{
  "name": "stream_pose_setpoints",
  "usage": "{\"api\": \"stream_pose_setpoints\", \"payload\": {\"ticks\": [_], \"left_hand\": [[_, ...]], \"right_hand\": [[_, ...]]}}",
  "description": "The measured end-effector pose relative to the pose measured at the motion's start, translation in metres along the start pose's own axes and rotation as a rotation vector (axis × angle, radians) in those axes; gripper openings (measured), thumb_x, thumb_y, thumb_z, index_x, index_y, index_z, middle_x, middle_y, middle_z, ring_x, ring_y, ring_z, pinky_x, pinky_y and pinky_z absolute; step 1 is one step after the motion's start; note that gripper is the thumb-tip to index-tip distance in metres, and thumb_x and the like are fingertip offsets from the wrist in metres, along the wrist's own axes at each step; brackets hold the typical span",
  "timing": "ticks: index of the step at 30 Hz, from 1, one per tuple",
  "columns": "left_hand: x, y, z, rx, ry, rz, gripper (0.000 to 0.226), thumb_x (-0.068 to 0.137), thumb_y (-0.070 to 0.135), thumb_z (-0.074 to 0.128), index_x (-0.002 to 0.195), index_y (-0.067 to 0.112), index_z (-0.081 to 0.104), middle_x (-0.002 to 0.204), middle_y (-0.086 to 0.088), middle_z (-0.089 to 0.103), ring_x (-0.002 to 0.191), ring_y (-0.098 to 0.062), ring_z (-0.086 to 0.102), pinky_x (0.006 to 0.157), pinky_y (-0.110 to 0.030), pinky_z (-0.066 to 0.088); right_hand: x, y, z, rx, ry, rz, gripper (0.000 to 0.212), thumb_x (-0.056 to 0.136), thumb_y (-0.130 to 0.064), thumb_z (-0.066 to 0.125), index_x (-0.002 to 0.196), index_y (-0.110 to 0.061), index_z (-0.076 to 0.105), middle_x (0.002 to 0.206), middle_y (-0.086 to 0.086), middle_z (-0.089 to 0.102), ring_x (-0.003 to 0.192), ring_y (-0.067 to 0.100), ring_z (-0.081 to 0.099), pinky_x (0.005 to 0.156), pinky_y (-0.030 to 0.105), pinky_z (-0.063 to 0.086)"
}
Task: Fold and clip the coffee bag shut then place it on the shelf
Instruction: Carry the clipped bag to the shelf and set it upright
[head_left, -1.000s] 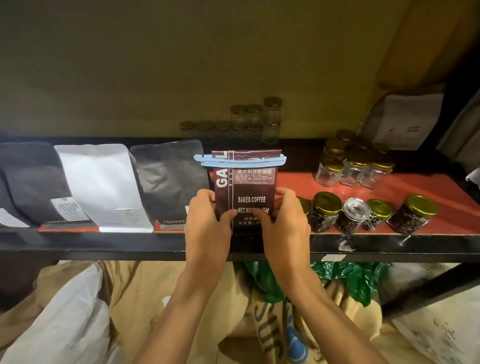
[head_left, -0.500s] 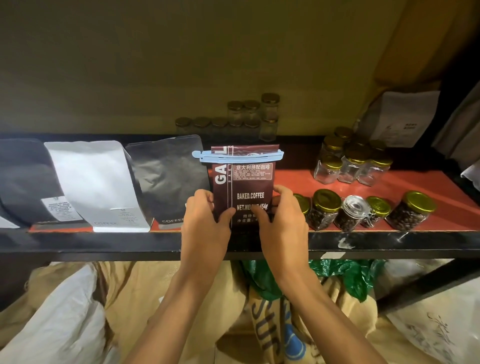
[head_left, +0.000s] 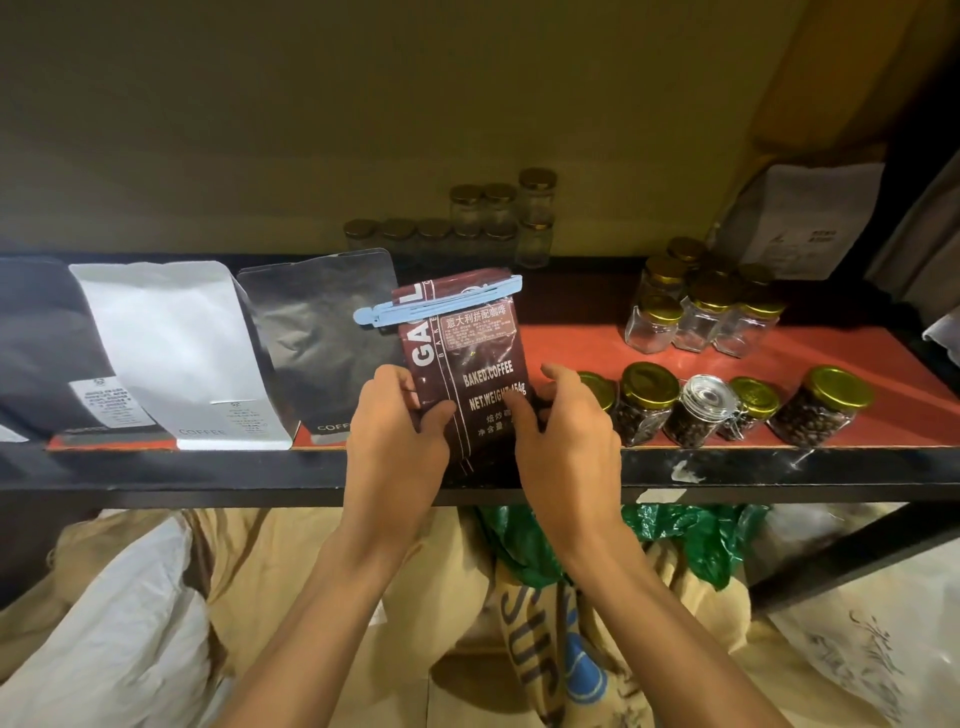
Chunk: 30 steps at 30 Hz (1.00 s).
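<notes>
A dark red coffee bag (head_left: 470, 358) with white lettering stands at the front of the red-topped shelf (head_left: 582, 343), tilted with its top leaning left. A light blue clip (head_left: 439, 309) runs across its folded top. My left hand (head_left: 397, 431) grips the bag's lower left edge, thumb on the front. My right hand (head_left: 563, 436) holds the lower right edge, thumb pressing the front and fingers spread behind. The bag's bottom is hidden by my hands.
Left of the bag stand a matte black pouch (head_left: 322, 338), a white pouch (head_left: 176, 353) and another black one (head_left: 41, 343). Gold-lidded jars of coffee beans (head_left: 649, 402) line the right front; empty jars (head_left: 696, 312) sit behind. Sacks (head_left: 535, 623) lie below the shelf.
The bag was upright with the clip level; now it leans left and sits lower over the shelf's front edge. Both hands kept their hold, and my right fingers have spread.
</notes>
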<state>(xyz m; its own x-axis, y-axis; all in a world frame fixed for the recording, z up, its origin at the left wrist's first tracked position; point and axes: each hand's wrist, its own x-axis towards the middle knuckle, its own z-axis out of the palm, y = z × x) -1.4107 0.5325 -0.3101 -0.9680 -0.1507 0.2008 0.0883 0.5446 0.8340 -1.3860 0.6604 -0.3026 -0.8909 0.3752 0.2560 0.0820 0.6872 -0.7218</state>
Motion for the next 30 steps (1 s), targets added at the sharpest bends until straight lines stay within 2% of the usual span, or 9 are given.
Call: {"api": "stream_pose_setpoints", "payload": {"ticks": [2, 5, 10, 12, 15, 18, 20, 24, 30], "left_hand": [[0.001, 0.002, 0.001, -0.012, -0.01, -0.004, 0.025, 0.089, 0.016, 0.068, 0.105, 0.016, 0.049, 0.11, -0.002, 0.064, 0.099, -0.017, 0.063, 0.062, -0.008, 0.048], [0.002, 0.006, 0.003, -0.019, 0.008, 0.027, 0.022, 0.088, 0.008, 0.068, 0.102, 0.017, 0.052, 0.108, -0.003, 0.065, 0.1, -0.018, 0.064, 0.078, -0.023, 0.054], [0.008, 0.026, 0.005, -0.016, 0.056, 0.055, 0.024, 0.09, 0.009, 0.066, 0.112, 0.018, 0.059, 0.107, 0.004, 0.055, 0.098, -0.009, 0.057, 0.07, -0.003, 0.039], [0.014, 0.031, 0.007, 0.038, 0.076, 0.028, 0.023, 0.09, 0.013, 0.066, 0.112, 0.02, 0.061, 0.104, 0.004, 0.05, 0.091, -0.008, 0.052, 0.065, -0.001, 0.036], [0.02, 0.03, 0.01, 0.107, 0.078, -0.011, 0.021, 0.09, 0.017, 0.067, 0.11, 0.02, 0.06, 0.103, -0.001, 0.056, 0.087, -0.011, 0.054, 0.065, -0.011, 0.037], [0.018, 0.027, 0.012, 0.126, 0.073, -0.036, 0.026, 0.088, 0.015, 0.069, 0.112, 0.016, 0.059, 0.105, -0.005, 0.059, 0.094, -0.02, 0.06, 0.079, -0.033, 0.052], [0.016, 0.027, 0.013, 0.136, 0.084, -0.032, 0.029, 0.088, 0.015, 0.07, 0.113, 0.014, 0.057, 0.106, -0.006, 0.06, 0.095, -0.022, 0.062, 0.085, -0.04, 0.053], [0.017, 0.028, 0.01, 0.165, 0.123, -0.009, 0.026, 0.087, 0.017, 0.07, 0.108, 0.012, 0.055, 0.103, -0.007, 0.064, 0.095, -0.024, 0.061, 0.085, -0.047, 0.053], [0.011, 0.027, 0.006, 0.183, 0.104, -0.029, 0.024, 0.088, 0.021, 0.069, 0.107, 0.014, 0.057, 0.103, -0.005, 0.066, 0.092, -0.02, 0.063, 0.082, -0.04, 0.055]], "right_hand": [[0.0, 0.0, 0.0, -0.024, -0.025, 0.0, 0.027, 0.095, -0.036, 0.058, 0.118, -0.023, 0.053, 0.106, -0.002, 0.069, 0.09, 0.021, 0.069, 0.073, 0.043, 0.058], [0.0, 0.001, -0.001, -0.055, -0.028, 0.007, 0.025, 0.095, -0.035, 0.058, 0.117, -0.026, 0.054, 0.106, -0.005, 0.07, 0.09, 0.02, 0.069, 0.073, 0.04, 0.058], [0.004, 0.0, -0.009, -0.071, 0.043, 0.02, 0.023, 0.093, -0.035, 0.062, 0.108, -0.019, 0.054, 0.101, -0.001, 0.07, 0.085, 0.026, 0.069, 0.069, 0.04, 0.054], [0.008, -0.003, -0.014, -0.072, 0.03, 0.037, 0.023, 0.093, -0.035, 0.062, 0.105, -0.018, 0.052, 0.1, 0.0, 0.07, 0.085, 0.029, 0.068, 0.068, 0.04, 0.052], [0.012, -0.005, -0.019, -0.108, -0.029, 0.062, 0.025, 0.093, -0.035, 0.061, 0.104, -0.016, 0.049, 0.1, 0.001, 0.07, 0.086, 0.027, 0.07, 0.068, 0.038, 0.054], [0.014, -0.005, -0.021, -0.19, -0.101, 0.055, 0.025, 0.094, -0.037, 0.058, 0.104, -0.016, 0.048, 0.103, 0.001, 0.07, 0.089, 0.023, 0.071, 0.065, 0.029, 0.048], [0.016, -0.004, -0.022, -0.238, -0.139, 0.045, 0.027, 0.096, -0.038, 0.055, 0.107, -0.015, 0.047, 0.105, 0.003, 0.07, 0.093, 0.024, 0.07, 0.068, 0.03, 0.047], [0.022, -0.004, -0.023, -0.265, -0.159, 0.034, 0.032, 0.097, -0.041, 0.051, 0.111, -0.013, 0.052, 0.104, 0.007, 0.071, 0.094, 0.029, 0.068, 0.069, 0.033, 0.045], [0.022, -0.002, -0.021, -0.313, -0.212, 0.012, 0.036, 0.098, -0.044, 0.048, 0.114, -0.013, 0.055, 0.108, 0.006, 0.069, 0.096, 0.025, 0.066, 0.077, 0.033, 0.05]]}}
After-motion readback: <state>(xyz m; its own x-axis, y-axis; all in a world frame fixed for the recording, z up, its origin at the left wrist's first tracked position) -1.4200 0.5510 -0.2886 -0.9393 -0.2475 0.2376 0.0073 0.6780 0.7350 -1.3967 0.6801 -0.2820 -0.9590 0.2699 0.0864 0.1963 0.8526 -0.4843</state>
